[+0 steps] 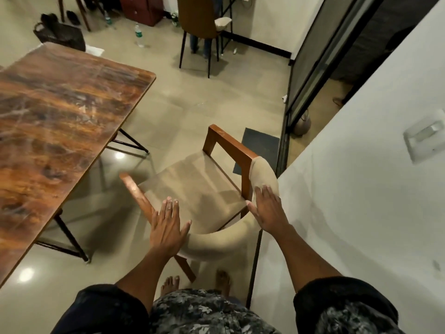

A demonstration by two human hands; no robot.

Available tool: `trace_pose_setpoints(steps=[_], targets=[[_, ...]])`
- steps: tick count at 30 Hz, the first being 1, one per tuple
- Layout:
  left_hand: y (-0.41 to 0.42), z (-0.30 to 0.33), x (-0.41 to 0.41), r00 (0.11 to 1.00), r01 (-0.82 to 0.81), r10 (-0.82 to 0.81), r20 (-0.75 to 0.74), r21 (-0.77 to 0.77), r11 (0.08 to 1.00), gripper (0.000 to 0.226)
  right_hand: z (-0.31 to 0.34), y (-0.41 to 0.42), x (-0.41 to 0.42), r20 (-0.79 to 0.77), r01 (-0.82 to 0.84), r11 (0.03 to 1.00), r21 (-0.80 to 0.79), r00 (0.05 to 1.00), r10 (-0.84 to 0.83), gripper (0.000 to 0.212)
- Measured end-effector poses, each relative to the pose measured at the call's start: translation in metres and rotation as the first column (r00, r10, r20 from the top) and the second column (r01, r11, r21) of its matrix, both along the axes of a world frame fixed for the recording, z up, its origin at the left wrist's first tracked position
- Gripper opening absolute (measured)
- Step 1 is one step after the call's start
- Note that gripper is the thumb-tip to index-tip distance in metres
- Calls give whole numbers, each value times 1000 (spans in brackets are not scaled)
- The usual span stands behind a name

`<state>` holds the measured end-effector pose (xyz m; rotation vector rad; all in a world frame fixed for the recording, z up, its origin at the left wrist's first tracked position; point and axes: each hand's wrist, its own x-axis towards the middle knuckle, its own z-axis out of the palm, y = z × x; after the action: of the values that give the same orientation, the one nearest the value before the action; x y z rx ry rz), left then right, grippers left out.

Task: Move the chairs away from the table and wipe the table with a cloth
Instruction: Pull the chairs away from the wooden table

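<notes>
1. the chair (199,189) stands apart from the table (60,121), its curved padded back nearest the person and close to the white wall (349,189) on the right-hand side.
2. neither hand is grasping anything: the left hand (166,227) is flat with straight fingers over the left end of the back, by the wooden armrest, and the right hand (267,210) is flat at the right end of the back. whether the palms actually touch the padding i cannot tell.
3. if the chair still needs shifting, it seems best to curl both hands round the padded back, one at each end, so the pull stays even and the chair does not swing.
4. the wall sits just outside the right hand, so there is little room that way; drawing the chair straight back looks safer than turning it.
5. bare feet (169,284) are right below the hands, near a chair leg; lifting slightly rather than dragging would spare toes and floor.
6. no cloth is in view.
</notes>
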<state>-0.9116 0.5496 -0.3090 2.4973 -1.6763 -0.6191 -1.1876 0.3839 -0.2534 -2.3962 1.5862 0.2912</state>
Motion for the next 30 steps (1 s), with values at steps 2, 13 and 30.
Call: trace_pose_setpoints(steps=[2, 13, 30], targets=[[-4, -1, -18, 999, -49, 49, 12, 9, 999, 93, -3, -20, -12, 5, -40, 999, 15, 999, 40, 71], [36, 3, -66, 948, -316, 317, 1, 110, 943, 90, -35, -78, -29, -6, -260, 960, 104, 965, 262, 68], [3, -16, -92, 871, -486, 490, -41, 73, 871, 103, -56, -150, -45, -12, -355, 928, 113, 933, 358, 70]])
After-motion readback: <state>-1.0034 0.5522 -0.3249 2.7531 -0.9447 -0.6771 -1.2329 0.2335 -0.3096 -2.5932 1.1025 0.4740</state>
